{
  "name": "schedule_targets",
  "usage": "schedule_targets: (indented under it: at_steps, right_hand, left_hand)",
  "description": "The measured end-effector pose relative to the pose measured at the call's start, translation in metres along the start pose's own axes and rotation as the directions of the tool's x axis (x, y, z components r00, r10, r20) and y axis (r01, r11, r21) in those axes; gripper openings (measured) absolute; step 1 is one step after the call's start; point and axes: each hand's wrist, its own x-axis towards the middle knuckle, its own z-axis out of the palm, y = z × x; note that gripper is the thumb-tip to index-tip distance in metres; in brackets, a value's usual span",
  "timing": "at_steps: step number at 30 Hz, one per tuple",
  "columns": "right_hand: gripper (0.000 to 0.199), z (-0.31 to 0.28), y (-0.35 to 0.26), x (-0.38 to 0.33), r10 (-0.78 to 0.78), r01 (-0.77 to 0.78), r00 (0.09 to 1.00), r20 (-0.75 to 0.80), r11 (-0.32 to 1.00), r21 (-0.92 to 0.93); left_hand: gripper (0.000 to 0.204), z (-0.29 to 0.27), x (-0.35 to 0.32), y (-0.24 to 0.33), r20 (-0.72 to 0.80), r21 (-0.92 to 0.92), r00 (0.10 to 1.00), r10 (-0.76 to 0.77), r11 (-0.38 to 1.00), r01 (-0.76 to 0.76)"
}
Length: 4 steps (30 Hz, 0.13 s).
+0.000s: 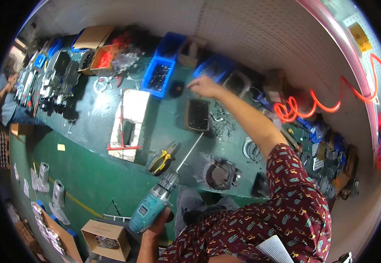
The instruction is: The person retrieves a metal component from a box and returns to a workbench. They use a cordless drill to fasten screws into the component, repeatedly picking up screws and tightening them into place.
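My left hand (157, 221) is wrapped round the grip of a teal cordless drill (148, 210) at the bench's near edge. From its chuck a long thin bit (190, 151) points up and right, its tip by a dark rectangular container (198, 115). My right hand (205, 86) reaches across the bench, fingers apart and pointing left, with nothing seen in them. Left of it is a dark round thing (177, 89), apart from the fingertips. Yellow-and-black pliers (163, 158) lie left of the bit. To its right is a dark grey metal housing (220, 173).
Blue bins (159, 76) of small dark parts line the back. A white block with red strips (129, 125) lies left of centre. Loose metal pieces (225, 120) lie right of the container. A coiled orange hose (291, 109) hangs right. Another person's hand (11, 81) shows far left.
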Motion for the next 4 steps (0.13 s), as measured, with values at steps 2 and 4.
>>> schedule_targets:
  at_steps: [2, 4]
  right_hand:
    - [0.030, -0.016, -0.032, -0.072, -0.016, 0.027, 0.998, -0.059, 0.982, 0.185]
    - [0.033, -0.025, -0.020, -0.133, -0.118, 0.176, 0.980, -0.163, 0.895, 0.410]
  left_hand:
    - [0.017, 0.003, 0.006, 0.031, 0.064, 0.029, 0.998, 0.020, 0.999, -0.022]
    - [0.025, 0.008, 0.005, 0.053, 0.123, 0.072, 0.991, -0.059, 0.996, 0.050]
